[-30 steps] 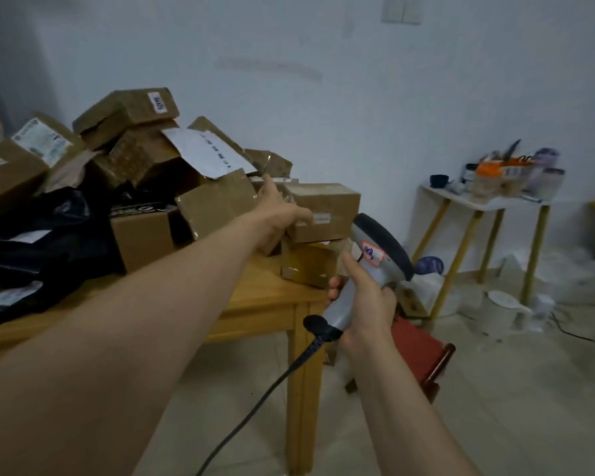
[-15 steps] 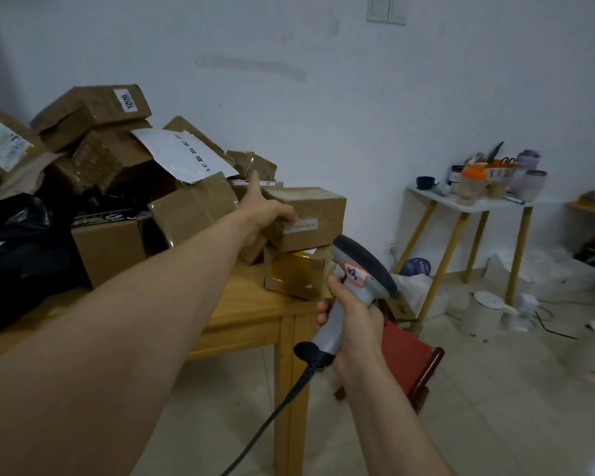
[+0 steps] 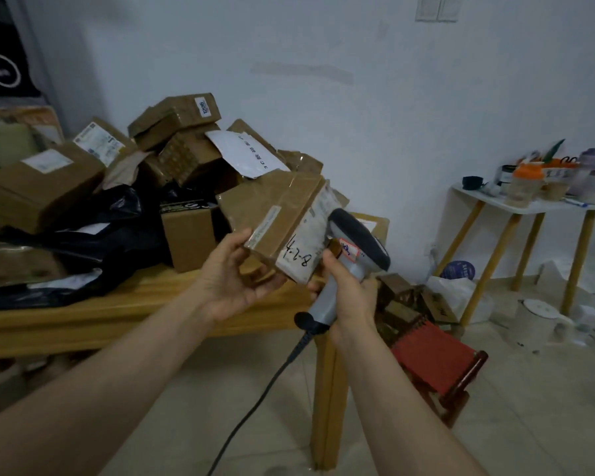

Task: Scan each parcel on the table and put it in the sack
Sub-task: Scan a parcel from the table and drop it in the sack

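The left hand (image 3: 234, 280) holds a brown cardboard parcel (image 3: 272, 214) up off the bench (image 3: 152, 304), just above its front right corner. The thumb lies on the top face and the fingers (image 3: 267, 285) curl underneath. The parcel is tilted, and its white label end, with "4-7-8" written on it by hand, is turned toward the scanner (image 3: 358, 235).

The right hand (image 3: 349, 290) is wrapped round the scanner's grey handle, with the dark head just beside the label. The black cable (image 3: 255, 400) hangs toward the floor.

Behind, more cardboard parcels (image 3: 176, 121) are heaped on the bench beside black plastic mailer bags (image 3: 93, 242). All of them are closed, so their contents are hidden.

Small boxes (image 3: 395, 293) sit on a red chair (image 3: 433, 359) by the bench leg. A white side table (image 3: 468, 197) at the wall carries lidded jars (image 3: 526, 183); what they hold is unclear.
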A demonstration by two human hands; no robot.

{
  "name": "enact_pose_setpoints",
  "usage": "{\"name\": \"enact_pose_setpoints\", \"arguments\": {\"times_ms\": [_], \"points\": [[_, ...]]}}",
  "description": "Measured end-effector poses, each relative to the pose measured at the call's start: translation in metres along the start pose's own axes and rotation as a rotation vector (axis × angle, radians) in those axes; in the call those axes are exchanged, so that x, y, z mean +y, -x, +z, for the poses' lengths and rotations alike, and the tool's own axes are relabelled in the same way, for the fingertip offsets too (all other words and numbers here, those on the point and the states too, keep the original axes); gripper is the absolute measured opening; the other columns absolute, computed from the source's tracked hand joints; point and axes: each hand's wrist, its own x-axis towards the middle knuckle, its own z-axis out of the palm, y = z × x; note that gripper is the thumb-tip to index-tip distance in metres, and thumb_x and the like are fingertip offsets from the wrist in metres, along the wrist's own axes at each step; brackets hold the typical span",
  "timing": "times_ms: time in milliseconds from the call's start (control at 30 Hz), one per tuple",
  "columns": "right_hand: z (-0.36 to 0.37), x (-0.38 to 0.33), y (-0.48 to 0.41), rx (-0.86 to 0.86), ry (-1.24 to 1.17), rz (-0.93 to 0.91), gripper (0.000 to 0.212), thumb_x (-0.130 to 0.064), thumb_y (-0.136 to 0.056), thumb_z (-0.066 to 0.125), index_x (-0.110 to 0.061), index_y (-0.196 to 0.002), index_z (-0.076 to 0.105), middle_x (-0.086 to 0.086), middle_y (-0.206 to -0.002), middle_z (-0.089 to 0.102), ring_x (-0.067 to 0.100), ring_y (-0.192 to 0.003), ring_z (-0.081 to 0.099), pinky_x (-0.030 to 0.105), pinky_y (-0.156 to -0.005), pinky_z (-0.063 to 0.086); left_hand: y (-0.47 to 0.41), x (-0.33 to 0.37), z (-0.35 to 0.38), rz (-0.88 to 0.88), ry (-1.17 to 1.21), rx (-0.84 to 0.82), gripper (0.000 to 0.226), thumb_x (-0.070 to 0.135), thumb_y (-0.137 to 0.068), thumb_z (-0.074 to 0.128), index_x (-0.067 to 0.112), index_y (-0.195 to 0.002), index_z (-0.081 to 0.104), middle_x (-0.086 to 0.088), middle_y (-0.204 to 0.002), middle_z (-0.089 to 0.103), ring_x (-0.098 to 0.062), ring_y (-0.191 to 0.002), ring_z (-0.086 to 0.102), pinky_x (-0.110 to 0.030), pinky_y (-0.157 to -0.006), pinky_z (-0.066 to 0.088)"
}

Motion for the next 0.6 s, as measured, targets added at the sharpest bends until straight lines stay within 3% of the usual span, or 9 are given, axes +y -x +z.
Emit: {"name": "enact_pose_setpoints", "arguments": {"times_ms": [67, 133, 233, 300, 333, 433, 500, 600], "points": [[0.013, 0.013, 0.01, -0.02, 0.02, 0.017, 0.022, -0.014, -0.075, 0.079, -0.013, -0.084, 0.059, 0.003, -0.061, 0.067, 0.014, -0.043, 0.055, 0.025, -0.045, 0.048, 0.018, -0.002, -0.018, -0.018, 0.004, 0.033, 0.092, 0.028, -0.036, 0.095, 0.015, -0.119, 0.06, -0.023, -0.126, 0.047, -0.042, -0.115, 0.053, -0.054, -0.092, 0.051], [0.023, 0.026, 0.019, -0.042, 0.074, 0.017, 0.023, -0.01, -0.074, 0.08, -0.012, -0.083, 0.058, 0.001, -0.056, 0.064, 0.012, -0.04, 0.053, 0.023, -0.045, 0.047, 0.033, 0.002, -0.033, 0.046, -0.124, 0.141, 0.066, 0.037, -0.061, 0.083, 0.016, -0.119, 0.061, -0.017, -0.121, 0.051, -0.034, -0.113, 0.052, -0.048, -0.098, 0.048], [0.034, 0.04, 0.031, -0.059, 0.151, 0.016, 0.028, -0.005, -0.073, 0.079, -0.012, -0.085, 0.055, 0.001, -0.06, 0.062, 0.01, -0.042, 0.053, 0.023, -0.045, 0.047, 0.051, 0.015, -0.054, 0.245, -0.325, 0.288, 0.041, 0.029, -0.078, 0.067, 0.016, -0.116, 0.064, -0.009, -0.113, 0.063, -0.021, -0.097, 0.057, -0.033, -0.087, 0.047], [0.042, 0.047, 0.038, -0.074, 0.197, 0.018, 0.027, -0.003, -0.074, 0.077, -0.012, -0.084, 0.054, 0.001, -0.062, 0.062, 0.008, -0.042, 0.053, 0.021, -0.045, 0.047, 0.063, 0.027, -0.066, 0.315, -0.435, 0.34, 0.042, 0.023, -0.083, 0.067, 0.016, -0.124, 0.06, -0.007, -0.113, 0.069, -0.023, -0.103, 0.064, -0.033, -0.083, 0.052], [0.045, 0.049, 0.042, -0.085, 0.218, 0.02, 0.026, -0.002, -0.074, 0.077, -0.011, -0.084, 0.055, 0.001, -0.061, 0.061, 0.006, -0.04, 0.052, 0.02, -0.044, 0.047, 0.069, 0.031, -0.069, 0.326, -0.533, 0.34, 0.048, 0.031, -0.081, 0.071, 0.014, -0.125, 0.061, -0.007, -0.112, 0.07, -0.023, -0.106, 0.064, -0.034, -0.085, 0.053], [0.055, 0.06, 0.053, -0.139, 0.287, 0.019, 0.023, 0.001, -0.075, 0.074, -0.01, -0.078, 0.055, 0.002, -0.057, 0.059, 0.006, -0.039, 0.05, 0.018, -0.041, 0.045, 0.086, 0.039, -0.075, 0.264, -0.882, 0.301, 0.096, 0.065, -0.046, 0.082, 0.013, -0.124, 0.06, 0.0, -0.111, 0.071, -0.017, -0.108, 0.064, -0.035, -0.096, 0.05], [0.062, 0.067, 0.06, -0.181, 0.314, 0.021, 0.021, 0.001, -0.074, 0.075, -0.008, -0.081, 0.058, 0.003, -0.057, 0.06, 0.006, -0.039, 0.052, 0.018, -0.042, 0.047, 0.093, 0.041, -0.081, 0.267, -0.991, 0.366, 0.1, 0.062, -0.039, 0.082, 0.017, -0.125, 0.057, 0.002, -0.114, 0.068, -0.017, -0.107, 0.064, -0.037, -0.099, 0.049], [0.069, 0.078, 0.071, -0.218, 0.36, -0.015, 0.018, -0.007, -0.075, 0.076, -0.011, -0.083, 0.06, 0.001, -0.062, 0.061, 0.008, -0.045, 0.053, 0.021, -0.047, 0.049, 0.093, 0.041, -0.102, 0.357, -0.942, 0.498, 0.091, 0.047, -0.044, 0.088, 0.018, -0.124, 0.055, 0.001, -0.113, 0.066, -0.018, -0.105, 0.064, -0.04, -0.098, 0.05]]}}
